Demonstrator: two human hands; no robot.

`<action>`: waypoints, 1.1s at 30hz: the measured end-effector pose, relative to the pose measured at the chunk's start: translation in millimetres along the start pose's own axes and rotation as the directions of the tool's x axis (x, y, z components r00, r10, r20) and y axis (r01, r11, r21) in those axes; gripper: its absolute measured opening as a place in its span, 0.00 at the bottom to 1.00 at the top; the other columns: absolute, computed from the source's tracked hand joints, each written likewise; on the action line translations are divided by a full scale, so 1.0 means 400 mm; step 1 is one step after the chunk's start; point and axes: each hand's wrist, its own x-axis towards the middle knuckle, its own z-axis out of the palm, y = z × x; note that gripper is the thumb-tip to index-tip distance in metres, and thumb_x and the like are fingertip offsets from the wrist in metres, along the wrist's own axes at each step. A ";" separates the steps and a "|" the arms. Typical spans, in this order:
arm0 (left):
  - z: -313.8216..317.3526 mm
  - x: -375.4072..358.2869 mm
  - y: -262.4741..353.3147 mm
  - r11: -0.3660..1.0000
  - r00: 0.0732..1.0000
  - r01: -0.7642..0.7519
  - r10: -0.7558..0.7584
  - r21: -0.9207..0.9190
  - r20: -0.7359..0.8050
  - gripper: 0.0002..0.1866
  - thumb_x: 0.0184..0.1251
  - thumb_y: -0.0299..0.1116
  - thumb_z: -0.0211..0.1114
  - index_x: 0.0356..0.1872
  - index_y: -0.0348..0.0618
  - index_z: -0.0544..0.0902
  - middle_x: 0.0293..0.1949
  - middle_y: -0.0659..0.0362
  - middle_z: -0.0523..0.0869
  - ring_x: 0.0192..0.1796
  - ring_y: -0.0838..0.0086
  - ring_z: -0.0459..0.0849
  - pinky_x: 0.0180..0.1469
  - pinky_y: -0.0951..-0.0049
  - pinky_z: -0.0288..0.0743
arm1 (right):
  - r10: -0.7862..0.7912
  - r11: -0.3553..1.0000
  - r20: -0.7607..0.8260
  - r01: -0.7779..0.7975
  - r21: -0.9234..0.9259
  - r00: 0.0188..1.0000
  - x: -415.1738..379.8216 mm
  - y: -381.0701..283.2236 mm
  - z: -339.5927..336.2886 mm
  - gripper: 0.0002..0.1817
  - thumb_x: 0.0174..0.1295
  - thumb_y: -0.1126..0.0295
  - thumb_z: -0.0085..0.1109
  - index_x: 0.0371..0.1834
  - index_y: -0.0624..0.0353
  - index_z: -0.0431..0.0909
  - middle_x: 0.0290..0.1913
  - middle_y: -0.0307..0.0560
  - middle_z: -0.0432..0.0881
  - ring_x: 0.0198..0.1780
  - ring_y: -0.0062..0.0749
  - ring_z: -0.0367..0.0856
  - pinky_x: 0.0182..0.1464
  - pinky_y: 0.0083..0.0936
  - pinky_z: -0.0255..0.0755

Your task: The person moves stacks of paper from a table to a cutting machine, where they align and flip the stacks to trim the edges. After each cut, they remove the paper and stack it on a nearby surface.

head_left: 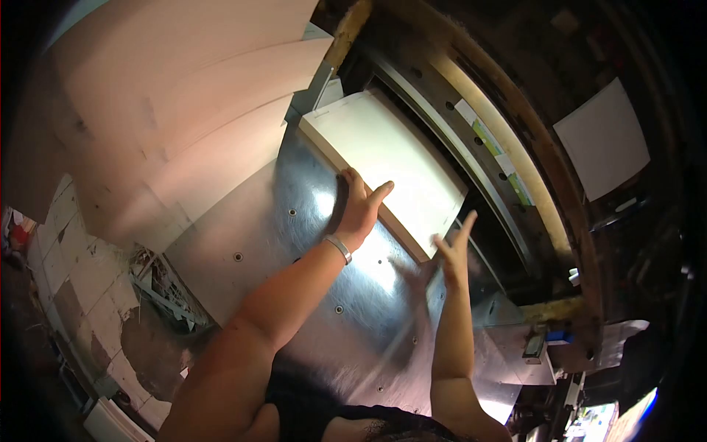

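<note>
A thick stack of white paper (398, 151) lies on the shiny metal table (294, 250), its far long edge close to the dark slot of a machine. My left hand (361, 210), a band round its wrist, rests against the stack's near long side. Its fingers are stretched along that side and the thumb is spread over the top edge. At the right-hand near corner of the stack is my right hand (455, 254), thumb and forefinger apart, its fingertips right at the short side.
Tall piles of large pale sheets (184, 96) stand at the left. Beyond the paper runs the machine's front beam (501, 140) with small labels. A white sheet (604, 140) hangs at the right. Paper scraps (166, 287) lie below the table's left edge, over a worn tiled floor (88, 272).
</note>
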 end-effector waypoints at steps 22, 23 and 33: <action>0.014 0.002 -0.057 1.000 1.000 0.013 -0.012 0.025 -0.024 0.57 0.72 0.56 0.58 0.77 0.22 0.32 0.81 0.36 0.27 0.83 0.54 0.20 0.82 0.61 0.21 | 0.258 0.538 0.028 -0.167 0.826 0.966 -0.005 0.110 0.029 0.47 0.75 0.37 0.43 0.83 0.30 0.20 0.84 0.64 0.40 0.84 0.54 0.46 0.81 0.43 0.40; 0.004 0.005 -0.077 0.999 0.999 0.034 -0.033 -0.039 0.004 0.46 0.73 0.52 0.57 0.72 0.27 0.41 0.75 0.41 0.37 0.80 0.60 0.30 0.80 0.62 0.28 | 0.262 0.535 0.025 -0.167 0.828 0.965 -0.005 0.121 0.027 0.47 0.76 0.37 0.42 0.83 0.30 0.20 0.84 0.65 0.40 0.84 0.54 0.47 0.81 0.43 0.41; -0.010 -0.014 -0.041 0.944 0.989 0.084 -0.041 -0.319 0.139 0.15 0.76 0.47 0.59 0.52 0.51 0.73 0.60 0.65 0.72 0.70 0.77 0.63 0.81 0.59 0.37 | 0.401 0.537 -0.116 -0.131 0.834 0.909 0.028 0.143 0.045 0.52 0.73 0.37 0.48 0.85 0.45 0.26 0.86 0.54 0.32 0.86 0.43 0.33 0.82 0.39 0.32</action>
